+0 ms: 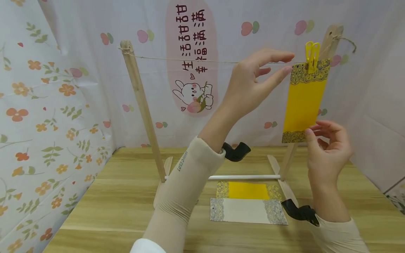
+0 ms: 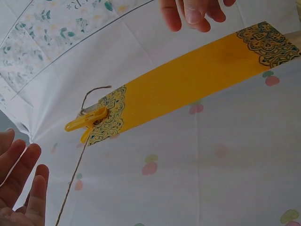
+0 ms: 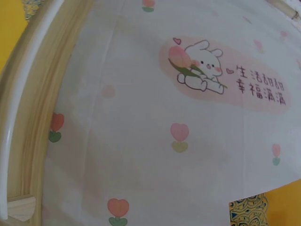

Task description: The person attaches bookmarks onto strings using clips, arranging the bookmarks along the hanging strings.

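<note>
A yellow card point(image 1: 303, 105) with dark lace-patterned ends hangs from a twine line point(image 1: 190, 60), held at its top by a yellow clothespin point(image 1: 312, 58). Beside the card's upper left edge is my left hand point(image 1: 250, 79), thumb and fingers spread with nothing between them. My right hand point(image 1: 330, 151) is by the lower right corner, fingers loosely bent. From the left wrist, the right hand's fingers point(image 2: 195, 12) look apart from the card point(image 2: 188, 80). In the right wrist view only part of the card point(image 3: 282, 207) appears, and the hand is outside the picture.
Wooden posts point(image 1: 142, 105) hold the twine at both ends, joined low down by a white rod point(image 1: 246, 176). On the wood-grain table point(image 1: 104, 211) lie a white card point(image 1: 245, 211) and another yellow card point(image 1: 248, 190). A printed cloth point(image 1: 136, 88) stands behind.
</note>
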Demonstrator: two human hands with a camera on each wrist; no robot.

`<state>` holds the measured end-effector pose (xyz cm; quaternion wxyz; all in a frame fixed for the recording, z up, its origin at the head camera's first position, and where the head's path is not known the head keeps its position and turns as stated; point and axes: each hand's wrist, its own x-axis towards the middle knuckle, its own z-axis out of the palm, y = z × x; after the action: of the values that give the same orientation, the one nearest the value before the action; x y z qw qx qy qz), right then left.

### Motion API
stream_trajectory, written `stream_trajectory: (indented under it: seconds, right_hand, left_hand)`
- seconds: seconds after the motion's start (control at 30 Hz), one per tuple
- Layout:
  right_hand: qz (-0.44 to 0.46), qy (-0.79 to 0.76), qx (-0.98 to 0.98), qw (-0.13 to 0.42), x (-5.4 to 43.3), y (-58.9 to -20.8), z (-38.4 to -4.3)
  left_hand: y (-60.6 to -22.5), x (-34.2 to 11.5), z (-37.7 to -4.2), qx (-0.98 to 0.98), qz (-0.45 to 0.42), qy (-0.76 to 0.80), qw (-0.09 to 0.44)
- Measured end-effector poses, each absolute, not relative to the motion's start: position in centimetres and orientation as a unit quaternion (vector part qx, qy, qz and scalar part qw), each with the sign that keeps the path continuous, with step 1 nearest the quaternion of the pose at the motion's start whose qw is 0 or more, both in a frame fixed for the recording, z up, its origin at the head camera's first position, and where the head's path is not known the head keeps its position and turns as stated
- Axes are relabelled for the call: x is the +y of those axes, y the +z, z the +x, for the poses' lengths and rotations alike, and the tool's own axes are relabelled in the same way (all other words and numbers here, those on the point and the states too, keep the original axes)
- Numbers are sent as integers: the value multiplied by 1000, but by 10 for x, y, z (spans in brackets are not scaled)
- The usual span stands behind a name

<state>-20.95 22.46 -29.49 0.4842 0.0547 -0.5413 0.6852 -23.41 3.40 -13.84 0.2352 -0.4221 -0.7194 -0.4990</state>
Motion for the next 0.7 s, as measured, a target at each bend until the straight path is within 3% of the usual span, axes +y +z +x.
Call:
stream_trajectory:
  seconds: [0.43, 0.7]
  right_hand:
    - [41, 576, -690, 435, 217, -314, -200]
    - [57, 546, -727, 412, 209, -322, -199]
  left_hand:
    - [-190, 7, -227, -711, -437, -462, 300]
    - [-219, -13, -229, -729, -404, -465, 299]
